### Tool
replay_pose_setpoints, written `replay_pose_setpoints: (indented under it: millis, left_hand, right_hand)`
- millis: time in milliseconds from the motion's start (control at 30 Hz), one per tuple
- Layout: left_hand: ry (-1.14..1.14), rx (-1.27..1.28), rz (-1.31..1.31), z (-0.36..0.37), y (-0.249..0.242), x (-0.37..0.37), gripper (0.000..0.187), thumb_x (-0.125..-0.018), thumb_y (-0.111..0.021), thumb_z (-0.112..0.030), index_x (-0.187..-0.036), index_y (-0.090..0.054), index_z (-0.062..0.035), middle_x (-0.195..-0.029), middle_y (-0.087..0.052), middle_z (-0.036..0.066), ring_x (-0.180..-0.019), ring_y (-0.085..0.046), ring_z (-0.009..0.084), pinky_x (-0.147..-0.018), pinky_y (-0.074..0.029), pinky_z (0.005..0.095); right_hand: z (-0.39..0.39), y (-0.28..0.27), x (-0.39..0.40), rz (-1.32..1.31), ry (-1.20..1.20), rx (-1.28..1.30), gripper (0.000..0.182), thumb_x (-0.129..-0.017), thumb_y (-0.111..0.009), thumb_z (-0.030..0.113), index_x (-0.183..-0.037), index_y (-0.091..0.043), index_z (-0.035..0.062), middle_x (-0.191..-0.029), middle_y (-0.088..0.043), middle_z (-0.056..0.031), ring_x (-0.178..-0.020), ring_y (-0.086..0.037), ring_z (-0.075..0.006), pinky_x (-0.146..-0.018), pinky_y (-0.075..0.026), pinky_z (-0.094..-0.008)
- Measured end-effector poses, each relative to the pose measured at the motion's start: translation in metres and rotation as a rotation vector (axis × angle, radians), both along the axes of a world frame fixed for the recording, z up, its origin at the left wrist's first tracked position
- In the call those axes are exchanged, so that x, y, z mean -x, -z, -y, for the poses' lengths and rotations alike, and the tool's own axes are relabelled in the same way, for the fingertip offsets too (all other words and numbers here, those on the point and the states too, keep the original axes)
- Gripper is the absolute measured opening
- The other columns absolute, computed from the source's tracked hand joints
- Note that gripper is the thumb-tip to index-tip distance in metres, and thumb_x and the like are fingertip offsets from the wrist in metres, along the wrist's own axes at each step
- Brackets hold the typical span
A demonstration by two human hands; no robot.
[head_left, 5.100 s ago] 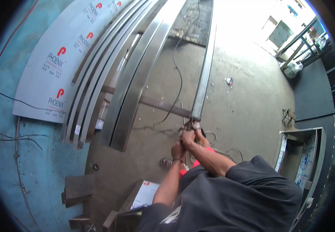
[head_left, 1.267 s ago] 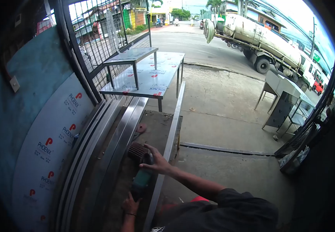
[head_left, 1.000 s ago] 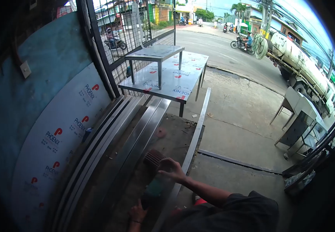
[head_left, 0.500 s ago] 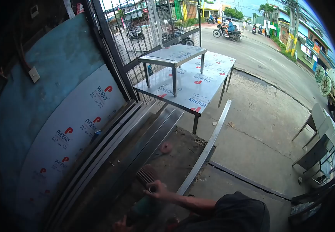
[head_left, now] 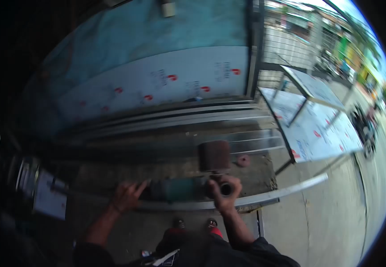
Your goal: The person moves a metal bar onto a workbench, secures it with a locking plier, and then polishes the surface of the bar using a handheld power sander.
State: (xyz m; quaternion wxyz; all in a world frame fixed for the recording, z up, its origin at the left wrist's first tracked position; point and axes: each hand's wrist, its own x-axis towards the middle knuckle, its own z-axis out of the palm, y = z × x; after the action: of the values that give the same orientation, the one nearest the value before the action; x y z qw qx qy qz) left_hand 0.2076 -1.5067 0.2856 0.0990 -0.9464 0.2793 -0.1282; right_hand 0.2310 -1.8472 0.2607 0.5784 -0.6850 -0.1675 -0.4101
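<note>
1. The right hand (head_left: 225,202) is wrapped round the front knob of a green power tool (head_left: 179,190); the left hand (head_left: 126,196) grasps its dark rear end.
2. The tool lies alongside a long metal bar (head_left: 286,192), brown drum (head_left: 215,155) facing away from the person; whether it touches the bar, I can't tell.
3. A reddish disc (head_left: 243,160) sits near the drum.
4. Steel lengths (head_left: 215,119) lie beyond.

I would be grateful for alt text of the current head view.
A person's right grip holds a green power tool with a reddish drum, left grip at its other end, by a long metal bar. A red-logoed sheet stands behind; two stacked tables are at right.
</note>
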Motion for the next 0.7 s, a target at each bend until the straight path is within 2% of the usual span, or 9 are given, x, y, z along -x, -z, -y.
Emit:
replay_pose_setpoints:
  millis: [33,67,133,200,333,533,600,633,700]
  left_hand:
    - [0.032,0.035,0.07,-0.008,0.011,-0.001,0.062,-0.067,-0.066,-0.018,-0.129,-0.06,-0.0148,-0.081,-0.066,0.011,-0.069,-0.066,0.0251,-0.065,-0.053,0.0401]
    - [0.033,-0.016,0.1,-0.005,0.001,0.006,0.052,-0.069,-0.066,-0.017,-0.12,-0.065,-0.0112,-0.083,-0.068,0.01,-0.073,-0.067,0.0233,-0.066,-0.055,0.0372]
    - [-0.012,0.007,0.04,-0.001,-0.015,0.019,0.048,-0.07,-0.065,-0.016,-0.118,-0.066,-0.0148,-0.085,-0.067,0.009,-0.075,-0.067,0.0224,-0.065,-0.056,0.0349]
    - [-0.026,0.043,0.09,-0.013,0.01,0.023,0.048,-0.071,-0.064,-0.016,-0.119,-0.065,-0.0178,-0.08,-0.066,0.011,-0.07,-0.068,0.0234,-0.061,-0.056,0.0362]
    - [0.035,0.176,0.163,-0.028,0.033,0.033,0.053,-0.07,-0.063,-0.017,-0.123,-0.064,-0.0187,-0.074,-0.065,0.013,-0.064,-0.068,0.0259,-0.056,-0.056,0.0384]
    - [0.0,0.162,0.196,-0.048,0.009,0.045,0.053,-0.074,-0.063,-0.017,-0.127,-0.06,-0.0187,-0.073,-0.064,0.007,-0.064,-0.067,0.019,-0.062,-0.055,0.0349]
    - [-0.022,0.203,0.214,-0.058,0.007,0.05,0.065,-0.075,-0.063,-0.017,-0.138,-0.05,-0.0205,-0.064,-0.063,0.007,-0.065,-0.068,0.0199,-0.064,-0.056,0.0373]
    - [-0.034,0.202,0.22,-0.065,0.004,0.054,0.065,-0.075,-0.063,-0.017,-0.138,-0.05,-0.0205,-0.064,-0.063,0.007,-0.065,-0.068,0.0199,-0.064,-0.056,0.0373]
    - [0.03,0.291,0.318,-0.084,-0.006,0.065,0.077,-0.077,-0.069,-0.026,-0.147,-0.037,-0.0235,-0.088,-0.066,0.01,-0.094,-0.065,0.0202,-0.085,-0.052,0.0435]
  right_hand:
    - [-0.001,0.01,0.004,-0.068,0.039,-0.079,0.033,-0.082,-0.078,0.014,-0.099,-0.052,0.0033,-0.095,-0.059,-0.0065,-0.083,-0.057,-0.0158,-0.077,-0.046,-0.0317]
    - [-0.011,0.01,0.001,-0.044,0.019,-0.412,0.023,-0.083,-0.074,0.009,-0.091,-0.054,0.002,-0.084,-0.057,-0.0048,-0.074,-0.055,-0.0128,-0.07,-0.045,-0.0284]
    - [-0.003,-0.012,-0.006,-0.102,-0.148,-0.333,0.025,-0.087,-0.058,0.007,-0.064,-0.047,0.0033,-0.054,-0.04,0.0006,-0.048,-0.04,-0.0078,-0.046,-0.03,-0.0233]
    - [-0.009,-0.038,0.002,-0.188,-0.277,-0.352,0.029,-0.088,-0.054,0.009,-0.062,-0.043,0.0035,-0.053,-0.038,0.0007,-0.044,-0.033,-0.0064,-0.044,-0.023,-0.0239]
    - [-0.013,-0.034,0.01,-0.177,-0.294,-0.315,0.027,-0.084,-0.061,0.007,-0.063,-0.046,0.0026,-0.055,-0.042,0.0011,-0.047,-0.037,-0.0066,-0.047,-0.028,-0.0241]
    - [-0.045,-0.07,0.025,0.008,-0.31,-0.263,0.027,-0.085,-0.057,0.01,-0.062,-0.047,-0.0008,-0.058,-0.044,-0.0034,-0.045,-0.036,-0.0087,-0.044,-0.021,-0.0244]
    - [-0.053,-0.076,0.028,0.032,-0.102,-0.35,0.022,-0.085,-0.058,0.011,-0.074,-0.057,-0.0086,-0.06,-0.047,-0.0063,-0.046,-0.041,-0.0119,-0.043,-0.027,-0.0235]
    - [-0.071,-0.091,0.04,0.048,-0.099,-0.328,0.032,-0.088,-0.055,0.014,-0.062,-0.044,0.0001,-0.056,-0.041,-0.0045,-0.049,-0.035,-0.01,-0.048,-0.023,-0.0251]
    - [-0.042,-0.092,0.015,0.226,-0.217,-0.291,0.025,-0.088,-0.057,0.009,-0.068,-0.053,-0.004,-0.058,-0.046,-0.0074,-0.049,-0.041,-0.0136,-0.049,-0.031,-0.0255]
